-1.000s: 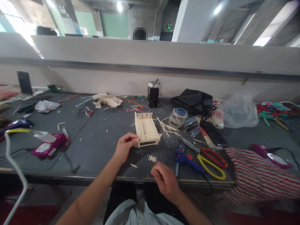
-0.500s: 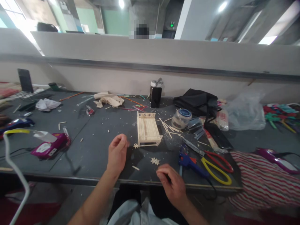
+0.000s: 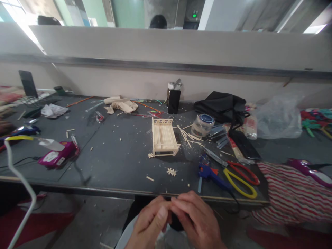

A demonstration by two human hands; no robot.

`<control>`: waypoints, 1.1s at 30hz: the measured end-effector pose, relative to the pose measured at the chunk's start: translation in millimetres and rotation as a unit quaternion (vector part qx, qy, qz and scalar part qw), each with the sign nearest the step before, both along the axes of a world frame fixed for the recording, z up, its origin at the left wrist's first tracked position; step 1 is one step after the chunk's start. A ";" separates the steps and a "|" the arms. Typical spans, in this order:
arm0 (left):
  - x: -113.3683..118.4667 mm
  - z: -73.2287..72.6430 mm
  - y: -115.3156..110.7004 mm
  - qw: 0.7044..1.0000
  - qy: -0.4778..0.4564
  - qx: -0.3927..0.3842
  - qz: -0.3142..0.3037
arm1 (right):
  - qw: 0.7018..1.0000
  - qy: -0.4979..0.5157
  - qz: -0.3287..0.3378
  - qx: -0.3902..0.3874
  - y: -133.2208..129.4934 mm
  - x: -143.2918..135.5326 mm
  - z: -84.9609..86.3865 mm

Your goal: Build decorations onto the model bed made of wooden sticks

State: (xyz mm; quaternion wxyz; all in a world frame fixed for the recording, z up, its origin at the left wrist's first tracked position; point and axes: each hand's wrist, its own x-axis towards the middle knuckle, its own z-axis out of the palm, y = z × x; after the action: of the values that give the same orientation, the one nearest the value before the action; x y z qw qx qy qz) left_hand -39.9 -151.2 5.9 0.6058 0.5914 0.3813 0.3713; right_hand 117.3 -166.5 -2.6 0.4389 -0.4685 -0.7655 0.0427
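Note:
My left hand (image 3: pixel 153 218) and my right hand (image 3: pixel 194 216) meet fingertip to fingertip over my lap, just in front of the table edge. The fingers of both are curled and pressed together; anything between them is hidden. Beyond them on the table stands a miniature bed of thin wooden sticks (image 3: pixel 165 138). Beside its near left leg lies a small star-shaped wooden piece (image 3: pixel 150 155), and more such star-shaped pieces (image 3: pixel 171 171) lie closer to me. A short stick (image 3: pixel 150 178) rests near the table's front edge.
To the right lie a blue glue gun (image 3: pixel 211 174), scissors with red and yellow handles (image 3: pixel 240 181), loose sticks (image 3: pixel 187 136) and a clear jar (image 3: pixel 202 126). A phone (image 3: pixel 173 102) stands behind the bed. At left is a purple power strip (image 3: pixel 58 154). Striped cloth (image 3: pixel 287 193) hangs over the right edge.
Both hands have drawn back from the tabletop toward my body and come together. The bed and the star-shaped pieces have stayed where they were on the table; the view has tilted slightly down.

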 end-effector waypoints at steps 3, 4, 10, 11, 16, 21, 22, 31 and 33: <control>-13.6 5.7 -1.9 0.991 0.045 0.093 -0.086 | 0.999 0.018 -0.032 0.001 -7.5 3.9 -1.7; -18.0 5.4 -3.0 0.985 0.055 0.130 -0.095 | 0.998 0.036 -0.050 -0.016 -10.2 6.5 -1.1; -26.6 -5.0 -0.1 0.954 0.106 0.279 0.043 | 0.998 0.002 0.023 -0.052 -11.5 17.0 7.3; -24.1 -6.1 1.6 0.960 0.109 0.251 0.055 | 0.997 -0.022 0.059 -0.040 -10.0 15.2 6.4; -5.6 -4.6 2.8 0.996 0.013 0.049 -0.071 | 0.995 -0.066 0.034 0.061 -8.7 8.8 -1.9; -15.1 -1.9 1.7 0.986 -0.078 -0.061 -0.132 | 0.997 -0.029 0.073 -0.010 -7.0 27.7 8.4; -19.5 -2.4 4.6 0.988 -0.110 -0.067 -0.084 | 0.998 -0.023 0.048 -0.019 -2.9 31.1 9.8; -8.4 -7.4 63.0 0.965 0.163 0.168 0.123 | 0.972 -0.177 -0.119 -0.099 65.2 26.0 -15.7; -1.0 -13.0 69.9 0.959 0.175 0.194 0.114 | 0.971 -0.184 -0.108 -0.112 69.4 26.2 -19.1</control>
State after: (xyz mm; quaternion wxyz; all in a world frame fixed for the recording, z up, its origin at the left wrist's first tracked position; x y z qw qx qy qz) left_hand -40.9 -81.3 -7.2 0.3573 0.7060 0.4665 0.3952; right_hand 143.5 -97.0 -21.7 0.2376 -0.5940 -0.7685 -0.0064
